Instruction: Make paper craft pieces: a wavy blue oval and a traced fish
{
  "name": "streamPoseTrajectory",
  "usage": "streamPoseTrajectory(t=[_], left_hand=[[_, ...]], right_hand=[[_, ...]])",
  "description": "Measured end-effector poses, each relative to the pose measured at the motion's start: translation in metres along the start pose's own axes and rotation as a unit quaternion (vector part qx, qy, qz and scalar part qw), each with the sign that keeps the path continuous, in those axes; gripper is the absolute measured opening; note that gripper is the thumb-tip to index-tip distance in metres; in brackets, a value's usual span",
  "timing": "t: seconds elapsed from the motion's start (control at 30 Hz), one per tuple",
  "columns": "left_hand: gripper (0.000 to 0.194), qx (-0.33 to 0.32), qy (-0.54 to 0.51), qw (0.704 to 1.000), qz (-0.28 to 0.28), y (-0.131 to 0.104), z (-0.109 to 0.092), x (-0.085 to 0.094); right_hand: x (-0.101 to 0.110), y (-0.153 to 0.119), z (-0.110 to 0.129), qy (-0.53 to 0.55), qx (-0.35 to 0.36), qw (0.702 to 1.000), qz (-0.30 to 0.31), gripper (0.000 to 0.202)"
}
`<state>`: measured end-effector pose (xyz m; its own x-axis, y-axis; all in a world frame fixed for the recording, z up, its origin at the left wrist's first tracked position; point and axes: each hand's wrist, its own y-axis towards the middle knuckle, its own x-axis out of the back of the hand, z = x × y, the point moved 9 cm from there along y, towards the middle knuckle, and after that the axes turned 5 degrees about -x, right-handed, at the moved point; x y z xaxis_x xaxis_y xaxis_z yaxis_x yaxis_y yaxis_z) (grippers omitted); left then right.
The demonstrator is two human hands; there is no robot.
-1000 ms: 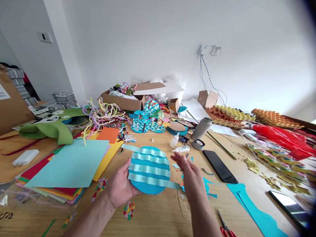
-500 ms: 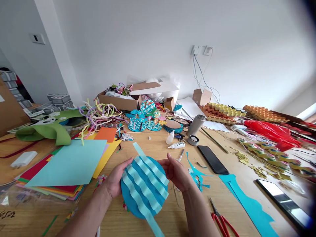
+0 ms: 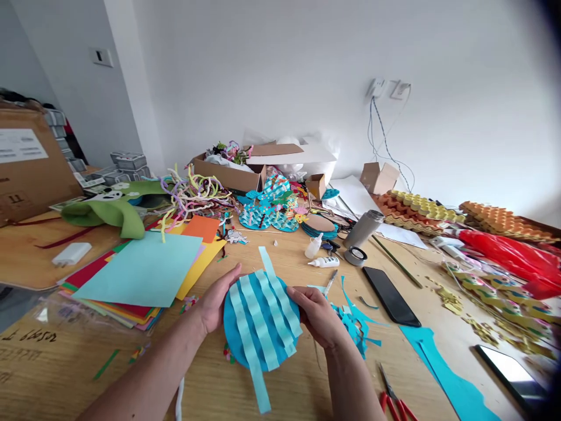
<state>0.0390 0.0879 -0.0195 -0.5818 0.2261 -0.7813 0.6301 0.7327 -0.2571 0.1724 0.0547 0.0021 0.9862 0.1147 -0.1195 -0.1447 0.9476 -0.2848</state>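
A round blue disc (image 3: 235, 342) with wavy light-blue paper strips (image 3: 264, 318) across its face is held above the table, tilted toward me. One strip sticks out past the lower edge and another past the top. My left hand (image 3: 215, 299) grips the disc's left edge, its thumb along the rim and the other fingers hidden behind. At the right edge, my right hand (image 3: 318, 313) pinches the rim and a strip's side between thumb and fingers. Blue paper scraps (image 3: 357, 327) lie just right of that hand, and red-handled scissors (image 3: 393, 397) lie nearer me.
Stacked coloured paper (image 3: 140, 269) lies to the left. Beyond the disc are a glue bottle (image 3: 324, 262), a squeeze bottle (image 3: 314, 246), a steel flask (image 3: 364, 228) and finished blue crafts (image 3: 272, 207). A black phone (image 3: 390, 296) and cut blue paper (image 3: 451, 371) are on the right.
My right hand has gone from open fingers beside the disc to pinching its right edge. The disc has turned so its strips run more upright. The camera view has shifted left.
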Motion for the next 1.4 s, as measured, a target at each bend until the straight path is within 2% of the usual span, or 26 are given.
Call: streamPoseTrajectory(t=[0.23,0.4,0.57,0.67,0.83,1.0,1.4], left_hand=[[0.05,-0.08,-0.015,0.997,-0.016,0.002,-0.019,0.001],[0.044,-0.087,-0.024,0.995,-0.04,0.003,-0.019,0.006],[0.041,-0.068,-0.007,0.995,-0.076,0.004,-0.013,0.014],[0.044,-0.05,-0.004,0.997,-0.064,0.003,-0.008,0.01],[0.046,-0.049,0.031,0.998,-0.039,0.002,-0.004,0.004],[0.045,-0.054,0.061,0.996,-0.025,-0.001,-0.002,-0.001],[0.036,-0.078,0.098,0.992,-0.023,-0.001,-0.006,-0.003]], right_hand=[[0.006,0.006,-0.001,0.07,0.013,0.996,-0.055,0.042],[0.005,0.008,-0.001,0.107,0.02,0.992,-0.066,0.036],[0.008,0.007,-0.001,0.13,0.027,0.988,-0.078,0.037],[0.011,0.006,0.001,0.119,0.036,0.987,-0.099,0.038],[0.006,0.006,0.004,0.126,0.052,0.986,-0.093,0.058],[0.008,0.009,-0.005,0.137,0.041,0.983,-0.112,0.07],[0.009,0.011,-0.009,0.147,0.033,0.979,-0.14,0.072]])
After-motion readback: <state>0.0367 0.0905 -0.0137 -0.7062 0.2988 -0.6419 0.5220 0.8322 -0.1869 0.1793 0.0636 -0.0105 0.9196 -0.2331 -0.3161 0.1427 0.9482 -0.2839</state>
